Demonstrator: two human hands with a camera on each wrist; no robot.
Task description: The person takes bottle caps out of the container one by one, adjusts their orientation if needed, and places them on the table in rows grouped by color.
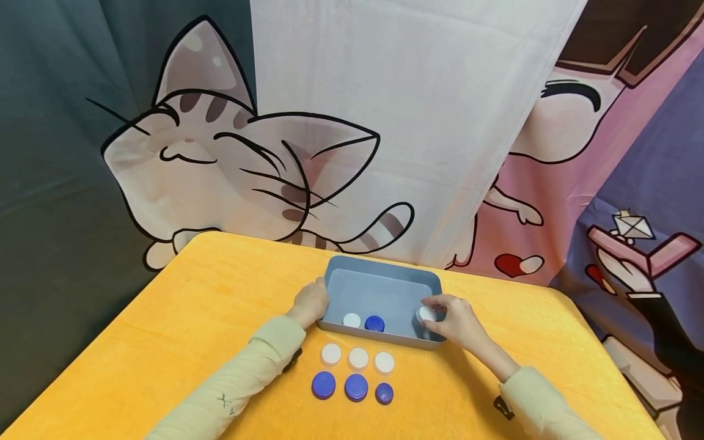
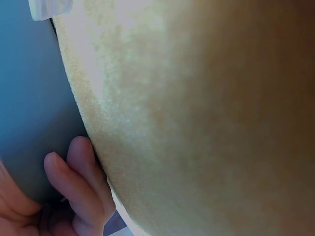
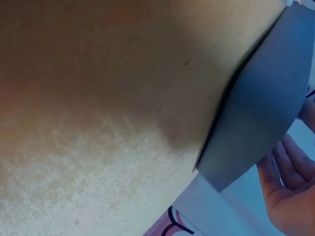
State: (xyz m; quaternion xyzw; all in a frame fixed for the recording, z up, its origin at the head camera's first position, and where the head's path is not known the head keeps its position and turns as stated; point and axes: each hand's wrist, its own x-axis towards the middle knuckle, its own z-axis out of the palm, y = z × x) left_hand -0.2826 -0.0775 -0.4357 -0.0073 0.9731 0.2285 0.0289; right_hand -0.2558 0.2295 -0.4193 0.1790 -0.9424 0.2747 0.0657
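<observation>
A blue-grey rectangular tray (image 1: 385, 293) stands on the table. At its left end my left hand (image 1: 310, 302) grips the wall; the left wrist view shows bent fingers (image 2: 81, 187) against it. Over the tray's right part, my right hand (image 1: 453, 318) pinches a white bottle cap (image 1: 426, 314) between thumb and fingers. In the right wrist view, the tray wall (image 3: 261, 103) hides the cap and part of that hand. Inside the tray, along the near wall, lie another white cap (image 1: 351, 320) and a blue cap (image 1: 375, 323).
Before the tray, a row of white caps (image 1: 358, 359) lies above a row of blue caps (image 1: 356, 387), the rightmost blue one smaller. Yellow cloth (image 1: 137, 342) covers the table. Behind it hangs a curtain (image 1: 412, 122) with cartoon prints.
</observation>
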